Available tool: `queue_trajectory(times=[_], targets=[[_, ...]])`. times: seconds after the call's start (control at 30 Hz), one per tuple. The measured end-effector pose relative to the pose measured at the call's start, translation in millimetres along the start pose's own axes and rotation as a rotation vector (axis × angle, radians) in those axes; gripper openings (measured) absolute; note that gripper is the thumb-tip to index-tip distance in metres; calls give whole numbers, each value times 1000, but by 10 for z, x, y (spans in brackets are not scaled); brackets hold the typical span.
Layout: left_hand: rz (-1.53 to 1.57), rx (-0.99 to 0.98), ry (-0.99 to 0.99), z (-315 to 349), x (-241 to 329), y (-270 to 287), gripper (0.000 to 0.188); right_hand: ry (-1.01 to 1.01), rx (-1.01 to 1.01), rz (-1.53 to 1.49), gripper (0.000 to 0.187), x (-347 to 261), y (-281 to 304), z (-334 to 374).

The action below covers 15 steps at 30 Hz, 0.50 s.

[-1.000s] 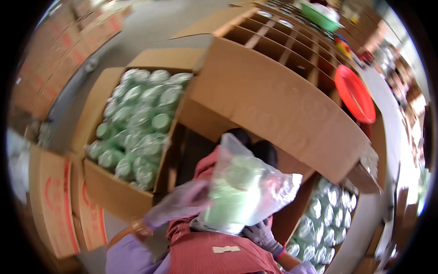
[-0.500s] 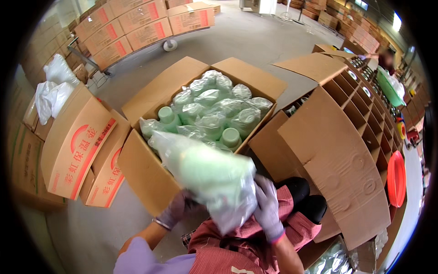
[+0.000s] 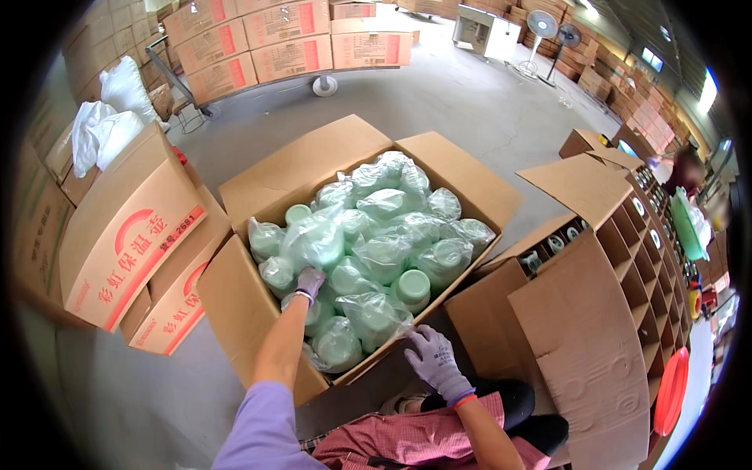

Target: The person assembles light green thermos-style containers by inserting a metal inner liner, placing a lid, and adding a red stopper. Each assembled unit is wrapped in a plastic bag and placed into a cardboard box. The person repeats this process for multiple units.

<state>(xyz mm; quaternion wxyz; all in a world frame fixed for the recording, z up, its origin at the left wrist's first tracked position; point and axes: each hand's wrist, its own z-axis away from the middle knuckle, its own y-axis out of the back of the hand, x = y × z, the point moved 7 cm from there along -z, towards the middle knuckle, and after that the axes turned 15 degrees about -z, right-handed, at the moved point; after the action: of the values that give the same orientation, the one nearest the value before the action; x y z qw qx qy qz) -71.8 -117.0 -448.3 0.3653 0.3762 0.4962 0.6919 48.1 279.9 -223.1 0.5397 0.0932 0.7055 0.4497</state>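
While the left hand [image 3: 309, 282] was inside the open carton [image 3: 244, 313] at the centre of the frame, its gloved fingers lay against the lower end of a film-wrapped green container [image 3: 315, 241], left of centre in that carton. Fingertips partly hidden by film and neighbouring pieces; could not tell whether the grip was closed on it. The container leaned among other wrapped green containers [image 3: 384, 254], packed close together. Two round green lids showed bare: a near lid [image 3: 413, 288] just right of centre and a far lid [image 3: 298, 214] toward the upper left of the load.

Right hand [image 3: 433, 360], also gloved, was at the carton's near right edge, lower centre of frame. Fingers loosely spread, grip wide, nothing seen held; contact between fingertips and loose film could not be judged.

Surroundings: a partitioned carton [image 3: 580, 337] stood at right of frame, a red round plastic piece [image 3: 671, 392] at its lower right side. Printed cartons [image 3: 129, 235] stood at left, with white bags [image 3: 117, 133] behind. A loaded trolley [image 3: 286, 63] occupied the upper left
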Motion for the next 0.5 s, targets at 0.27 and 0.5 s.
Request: queue_trajectory(times=[0.27, 0.5], targets=[[214, -293, -286, 401, 523, 1902, 36, 12, 136, 162, 68, 418, -468, -931], [20, 490, 11, -1039, -592, 2111, 18, 44, 190, 174, 71, 374, -677, -993]])
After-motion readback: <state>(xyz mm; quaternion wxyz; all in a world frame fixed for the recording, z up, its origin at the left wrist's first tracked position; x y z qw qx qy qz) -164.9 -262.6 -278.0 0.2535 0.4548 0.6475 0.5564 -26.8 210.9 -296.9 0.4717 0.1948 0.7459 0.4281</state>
